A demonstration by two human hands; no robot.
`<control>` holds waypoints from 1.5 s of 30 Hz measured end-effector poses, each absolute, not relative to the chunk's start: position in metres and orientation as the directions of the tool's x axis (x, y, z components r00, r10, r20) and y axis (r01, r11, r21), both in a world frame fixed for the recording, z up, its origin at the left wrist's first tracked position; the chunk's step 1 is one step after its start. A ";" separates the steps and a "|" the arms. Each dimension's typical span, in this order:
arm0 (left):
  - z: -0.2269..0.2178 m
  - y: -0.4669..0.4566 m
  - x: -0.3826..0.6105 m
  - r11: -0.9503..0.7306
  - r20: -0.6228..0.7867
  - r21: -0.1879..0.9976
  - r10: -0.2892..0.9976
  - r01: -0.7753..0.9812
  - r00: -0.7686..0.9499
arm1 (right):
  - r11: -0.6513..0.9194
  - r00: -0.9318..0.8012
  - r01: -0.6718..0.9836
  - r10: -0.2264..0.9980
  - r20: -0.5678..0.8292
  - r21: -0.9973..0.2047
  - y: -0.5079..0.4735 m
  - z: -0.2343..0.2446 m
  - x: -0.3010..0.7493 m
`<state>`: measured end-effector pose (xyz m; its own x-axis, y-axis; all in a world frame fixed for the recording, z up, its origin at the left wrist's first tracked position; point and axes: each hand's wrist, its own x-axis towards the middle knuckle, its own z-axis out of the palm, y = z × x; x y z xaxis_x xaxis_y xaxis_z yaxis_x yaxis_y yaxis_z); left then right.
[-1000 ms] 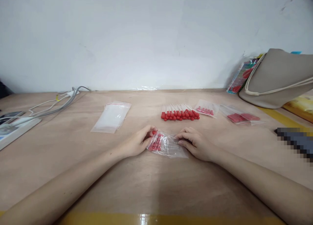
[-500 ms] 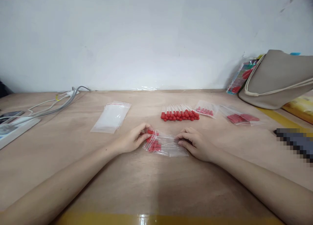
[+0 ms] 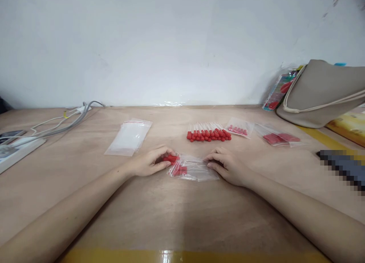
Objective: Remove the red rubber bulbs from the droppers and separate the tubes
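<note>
In front of me lies a clear plastic bag [image 3: 199, 171] with red-ended droppers inside, their thin clear stems pointing right. My left hand [image 3: 151, 162] is closed, thumb and fingers around red dropper bulbs [image 3: 171, 158] at the bag's left mouth. At the opposite end, my right hand [image 3: 228, 166] pinches the edge of the bag between thumb and fingers. Just beyond the hands is a row of droppers [image 3: 209, 135] with red bulbs facing me. Filled bags of red-ended droppers [image 3: 238, 130] and red pieces [image 3: 281, 138] lie to the right of that row.
Flat clear bags [image 3: 129, 137] are stacked at left. Cables [image 3: 76, 120] and a white power strip [image 3: 21, 150] lie at far left. On the right stand a grey-beige bag [image 3: 322, 93] and a coloured package [image 3: 279, 91]; a blurred dark object [image 3: 342, 169] is nearer.
My left hand has shifted slightly left and down, and red bulbs now stick out left of the bag's mouth. The right hand keeps its pinch in nearly the same place.
</note>
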<state>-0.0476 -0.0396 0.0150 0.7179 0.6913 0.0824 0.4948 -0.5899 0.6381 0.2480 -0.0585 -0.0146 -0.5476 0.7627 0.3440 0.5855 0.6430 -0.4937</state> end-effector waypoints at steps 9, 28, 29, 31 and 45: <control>0.014 -0.040 -0.033 -0.695 0.194 0.481 0.679 0.534 0.708 | 0.718 -0.506 0.562 0.692 0.515 -0.411 -0.059 -0.012 0.247; 0.050 -0.002 -0.096 -0.639 0.371 0.612 0.752 0.466 0.545 | 0.713 -0.573 0.590 0.700 0.426 -0.379 -0.036 -0.022 0.255; 0.061 -0.001 -0.107 -0.611 0.366 0.614 0.781 0.499 0.506 | 0.709 -0.571 0.592 0.705 0.421 -0.383 -0.036 -0.022 0.255; 0.075 0.000 -0.123 -0.571 0.447 0.601 0.820 0.559 0.358 | 0.701 -0.567 0.595 0.713 0.413 -0.392 -0.036 -0.022 0.255; 0.015 0.037 -0.011 -0.653 0.432 -0.253 0.584 0.714 0.687 | 0.702 -0.632 0.606 0.710 0.310 -0.374 -0.040 -0.015 0.257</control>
<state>-0.0108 0.0372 0.0154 0.6872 0.5839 0.4321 0.7140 -0.6528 -0.2534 0.2571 -0.0404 -0.0148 -0.6316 0.7105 0.3103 0.6057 0.7021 -0.3744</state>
